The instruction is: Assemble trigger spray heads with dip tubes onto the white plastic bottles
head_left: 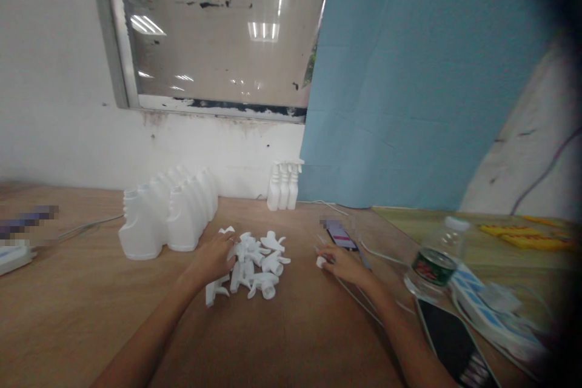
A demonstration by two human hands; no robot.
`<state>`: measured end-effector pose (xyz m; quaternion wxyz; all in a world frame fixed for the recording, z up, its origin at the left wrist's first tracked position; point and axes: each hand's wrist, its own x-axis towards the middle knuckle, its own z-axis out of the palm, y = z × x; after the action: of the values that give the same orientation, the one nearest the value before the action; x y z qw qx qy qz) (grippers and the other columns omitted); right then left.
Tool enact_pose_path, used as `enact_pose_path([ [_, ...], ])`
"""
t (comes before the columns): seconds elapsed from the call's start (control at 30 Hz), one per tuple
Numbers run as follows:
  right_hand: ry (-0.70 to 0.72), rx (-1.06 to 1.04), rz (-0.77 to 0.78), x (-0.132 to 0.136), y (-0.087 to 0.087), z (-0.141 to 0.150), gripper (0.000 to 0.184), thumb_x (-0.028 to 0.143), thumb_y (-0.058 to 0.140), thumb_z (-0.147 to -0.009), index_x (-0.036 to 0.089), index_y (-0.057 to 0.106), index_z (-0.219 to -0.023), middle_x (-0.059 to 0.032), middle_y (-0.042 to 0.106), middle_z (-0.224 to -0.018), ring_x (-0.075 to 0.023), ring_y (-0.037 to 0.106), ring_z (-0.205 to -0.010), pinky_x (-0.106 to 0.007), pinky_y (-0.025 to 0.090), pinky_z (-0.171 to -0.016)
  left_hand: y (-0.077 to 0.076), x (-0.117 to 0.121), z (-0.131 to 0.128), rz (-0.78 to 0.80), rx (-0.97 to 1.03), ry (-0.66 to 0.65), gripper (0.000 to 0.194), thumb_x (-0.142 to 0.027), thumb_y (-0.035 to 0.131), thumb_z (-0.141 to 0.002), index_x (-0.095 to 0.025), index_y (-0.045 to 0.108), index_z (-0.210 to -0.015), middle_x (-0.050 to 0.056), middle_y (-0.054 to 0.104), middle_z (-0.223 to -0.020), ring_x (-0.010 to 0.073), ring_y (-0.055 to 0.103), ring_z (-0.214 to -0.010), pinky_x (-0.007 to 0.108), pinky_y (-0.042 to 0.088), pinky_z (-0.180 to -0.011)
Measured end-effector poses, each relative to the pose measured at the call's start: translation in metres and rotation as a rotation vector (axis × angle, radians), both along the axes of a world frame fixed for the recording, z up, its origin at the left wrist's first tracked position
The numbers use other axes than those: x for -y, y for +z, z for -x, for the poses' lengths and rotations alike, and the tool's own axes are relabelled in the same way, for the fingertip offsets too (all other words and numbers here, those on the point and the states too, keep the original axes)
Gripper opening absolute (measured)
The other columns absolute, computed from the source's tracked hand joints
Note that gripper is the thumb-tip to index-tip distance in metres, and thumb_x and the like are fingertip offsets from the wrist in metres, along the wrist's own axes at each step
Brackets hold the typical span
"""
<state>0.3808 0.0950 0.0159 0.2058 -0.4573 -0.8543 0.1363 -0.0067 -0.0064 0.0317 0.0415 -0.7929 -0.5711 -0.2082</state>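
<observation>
A loose pile of white trigger spray heads (268, 264) lies on the wooden table in front of me. At the pile's left edge is my left hand (219, 259), fingers curled down and closed on a white spray head (226, 230), part of which sticks out beyond the knuckles. Right of the pile, apart from it, my right hand (339, 262) is closed with a small white piece (321, 261) at its fingertips. Its exact kind is too blurred to tell. Rows of white plastic bottles (140, 227) with bare necks stand behind my left hand.
Several white bottles with spray heads fitted (284, 188) stand by the wall. A lit phone (341, 234) lies beyond my right hand. To the right are a clear drink bottle (431, 264), a dark phone (454, 339), a power strip (500, 315) and cables. Yellow items (522, 235) lie farther off.
</observation>
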Motion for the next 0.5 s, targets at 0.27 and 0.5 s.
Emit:
enact_pose_path([
  [0.27, 0.012, -0.017, -0.055, 0.0, 0.003, 0.002, 0.023, 0.022, 0.057, -0.079, 0.017, 0.074, -0.093, -0.0108, 0.07, -0.098, -0.0232, 0.064, -0.087, -0.032, 0.047, -0.081, 0.017, 0.012, 0.0, -0.048, 0.105, 0.079, 0.031, -0.019, 0.056, -0.078, -0.021, 0.054, -0.109, 0.008, 0.059, -0.117, 0.0242, 0.057, -0.108, 0.035, 0.046, -0.09],
  [0.5, -0.09, -0.12, -0.132, 0.006, 0.011, 0.005, 0.032, 0.037, 0.047, -0.089, 0.015, 0.069, -0.099, -0.009, 0.07, -0.085, -0.0217, 0.063, -0.075, -0.033, 0.049, -0.071, 0.023, 0.06, -0.017, -0.051, 0.526, -0.034, 0.036, -0.03, 0.052, -0.086, -0.021, 0.051, -0.121, 0.007, 0.063, -0.115, 0.0204, 0.062, -0.097, 0.032, 0.049, -0.087],
])
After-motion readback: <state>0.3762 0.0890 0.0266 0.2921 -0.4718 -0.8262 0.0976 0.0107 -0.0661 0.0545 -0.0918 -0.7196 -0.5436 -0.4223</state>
